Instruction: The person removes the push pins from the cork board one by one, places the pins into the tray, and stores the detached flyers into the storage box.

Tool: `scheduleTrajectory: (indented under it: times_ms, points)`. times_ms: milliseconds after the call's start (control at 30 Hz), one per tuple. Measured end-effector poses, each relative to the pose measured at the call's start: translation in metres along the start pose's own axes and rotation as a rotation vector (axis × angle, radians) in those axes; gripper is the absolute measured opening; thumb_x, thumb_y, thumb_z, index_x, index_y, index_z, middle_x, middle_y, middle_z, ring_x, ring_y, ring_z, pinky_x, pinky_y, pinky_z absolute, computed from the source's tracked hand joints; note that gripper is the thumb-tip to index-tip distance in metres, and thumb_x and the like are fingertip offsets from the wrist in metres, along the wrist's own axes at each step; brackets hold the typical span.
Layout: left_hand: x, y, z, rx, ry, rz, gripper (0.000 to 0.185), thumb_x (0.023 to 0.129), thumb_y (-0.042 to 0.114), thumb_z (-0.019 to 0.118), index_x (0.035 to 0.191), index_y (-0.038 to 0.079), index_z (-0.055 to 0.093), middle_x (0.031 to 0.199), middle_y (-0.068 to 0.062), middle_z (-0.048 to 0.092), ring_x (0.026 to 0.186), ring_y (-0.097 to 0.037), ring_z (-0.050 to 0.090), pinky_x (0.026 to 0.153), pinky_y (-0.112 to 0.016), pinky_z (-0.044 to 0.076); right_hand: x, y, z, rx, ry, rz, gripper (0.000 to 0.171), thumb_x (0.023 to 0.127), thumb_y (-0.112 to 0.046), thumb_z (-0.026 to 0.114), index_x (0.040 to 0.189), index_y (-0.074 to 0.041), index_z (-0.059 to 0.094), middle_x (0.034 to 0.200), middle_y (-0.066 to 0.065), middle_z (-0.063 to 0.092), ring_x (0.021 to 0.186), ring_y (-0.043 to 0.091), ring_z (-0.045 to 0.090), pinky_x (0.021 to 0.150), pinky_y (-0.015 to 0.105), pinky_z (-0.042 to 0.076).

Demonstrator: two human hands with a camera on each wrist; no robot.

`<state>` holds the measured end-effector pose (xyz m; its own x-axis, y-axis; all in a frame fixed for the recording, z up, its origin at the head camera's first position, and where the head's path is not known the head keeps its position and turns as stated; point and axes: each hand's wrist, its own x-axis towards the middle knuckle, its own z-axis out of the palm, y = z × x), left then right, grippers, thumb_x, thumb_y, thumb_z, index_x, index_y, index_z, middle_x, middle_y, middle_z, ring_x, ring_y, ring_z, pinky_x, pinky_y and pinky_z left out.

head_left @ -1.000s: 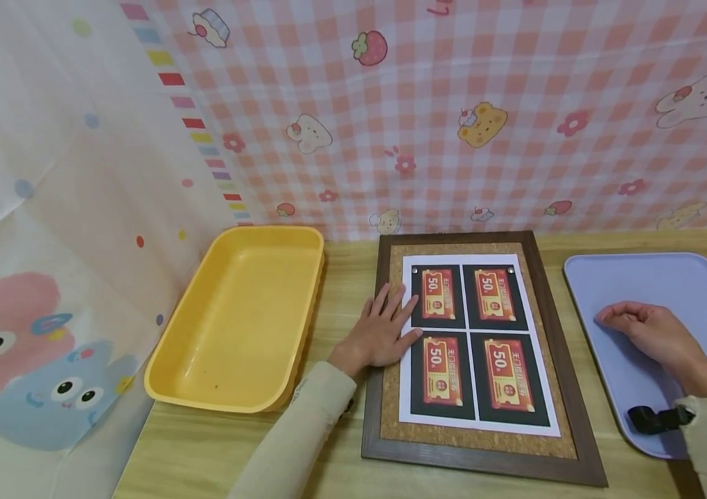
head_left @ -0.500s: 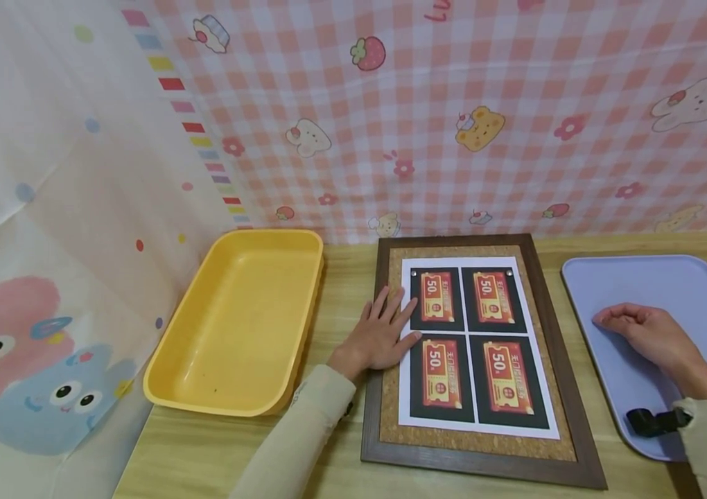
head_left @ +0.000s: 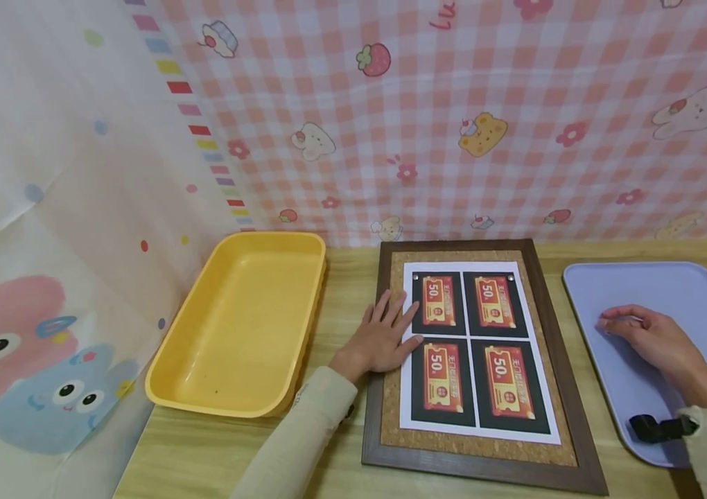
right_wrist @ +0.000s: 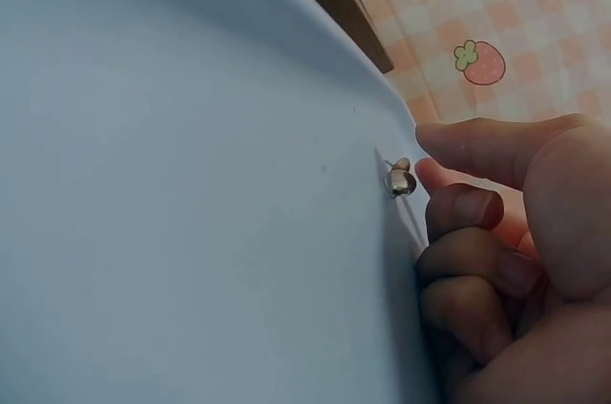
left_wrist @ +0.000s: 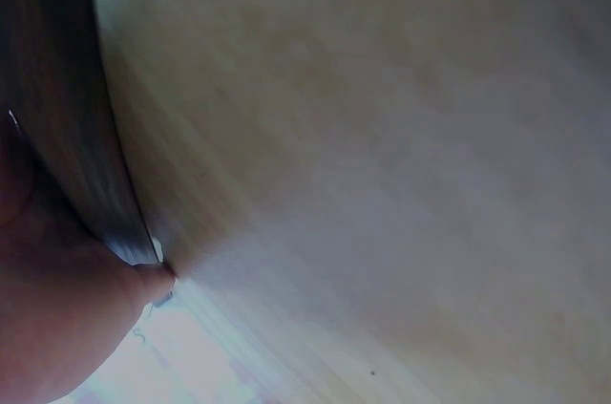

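Two hands down from my feed: right hand [head_left: 656, 339] on lilac tray [head_left: 690, 291] near surface's right edge, fingertips pinching small pushpin [right_wrist: 400, 180]. Left hand [head_left: 385, 336] flat, fingers relaxed, pressing corkboard [head_left: 550, 333] left side, holding nothing.

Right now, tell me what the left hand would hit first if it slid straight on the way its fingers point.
The left hand points up-right across the coupon sheet; probably the pushpin at its top-left corner, though that is uncertain.

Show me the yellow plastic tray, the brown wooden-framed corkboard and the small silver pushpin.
yellow plastic tray [head_left: 247, 326], head view, its floor.
brown wooden-framed corkboard [head_left: 568, 388], head view, right frame rail.
small silver pushpin [right_wrist: 400, 181], right wrist view, its head.
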<state>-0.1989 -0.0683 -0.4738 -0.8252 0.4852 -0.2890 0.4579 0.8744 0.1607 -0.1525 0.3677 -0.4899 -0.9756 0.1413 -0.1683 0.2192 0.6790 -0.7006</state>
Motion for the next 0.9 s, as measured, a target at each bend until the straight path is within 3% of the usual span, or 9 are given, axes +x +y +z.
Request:
scheduleTrajectory:
  times_ms: [67,267,433,533,700,900]
  points:
    - [0.0,0.0,0.001,-0.001,0.0,0.0,0.068,0.103,0.061,0.02,0.16,0.03,0.002,0.168,0.002,-0.009,0.152,-0.024,-0.016,0.123,-0.05,0.006,0.0,0.001,0.0,0.003,0.003,0.0,0.053,0.098,-0.047,0.058,0.124,0.0,0.061,0.093,-0.029,0.052,0.095,-0.003,0.042,0.077,0.031,0.032]
    - [-0.001,0.002,0.0,0.004,0.004,0.011,0.068,0.103,0.06,0.02,0.161,0.029,0.003,0.168,0.001,-0.008,0.153,-0.025,-0.014,0.123,-0.05,0.007,-0.003,0.001,0.0,0.011,0.011,0.017,0.054,0.099,-0.047,0.056,0.126,0.0,0.059,0.11,-0.002,0.06,0.094,0.009,0.044,0.072,0.028,0.032]
    - [-0.001,0.002,-0.001,-0.003,0.008,0.011,0.068,0.103,0.06,0.021,0.161,0.029,0.003,0.168,0.001,-0.007,0.153,-0.024,-0.014,0.123,-0.05,0.006,-0.005,-0.003,-0.004,0.126,-0.01,0.034,0.019,0.099,-0.044,0.058,0.11,-0.029,0.062,0.074,-0.014,0.049,0.066,0.01,0.043,0.055,0.031,0.035]
    - [0.001,0.0,-0.001,-0.011,-0.001,0.002,0.068,0.103,0.061,0.021,0.16,0.03,0.002,0.168,0.002,-0.009,0.152,-0.024,-0.016,0.123,-0.051,0.005,-0.005,-0.007,-0.004,0.174,-0.013,0.024,0.008,0.099,-0.043,0.058,0.103,-0.037,0.056,0.062,-0.013,0.042,0.056,0.009,0.041,0.05,0.032,0.035]
    - [0.007,-0.003,0.003,-0.015,-0.028,-0.016,0.068,0.102,0.062,0.021,0.159,0.033,-0.002,0.166,0.005,-0.015,0.151,-0.021,-0.022,0.123,-0.05,0.002,-0.002,-0.017,-0.004,0.195,-0.022,-0.016,0.025,0.098,-0.044,0.059,0.111,-0.023,0.057,0.065,-0.011,0.046,0.057,0.009,0.043,0.05,0.032,0.038]
    - [0.009,-0.005,0.008,-0.024,-0.038,-0.014,0.068,0.102,0.062,0.022,0.159,0.034,-0.004,0.166,0.006,-0.017,0.15,-0.02,-0.025,0.123,-0.05,0.0,0.003,-0.031,-0.002,0.232,-0.067,-0.057,0.033,0.099,-0.042,0.059,0.117,-0.015,0.055,0.065,-0.007,0.048,0.056,0.011,0.046,0.05,0.031,0.042]
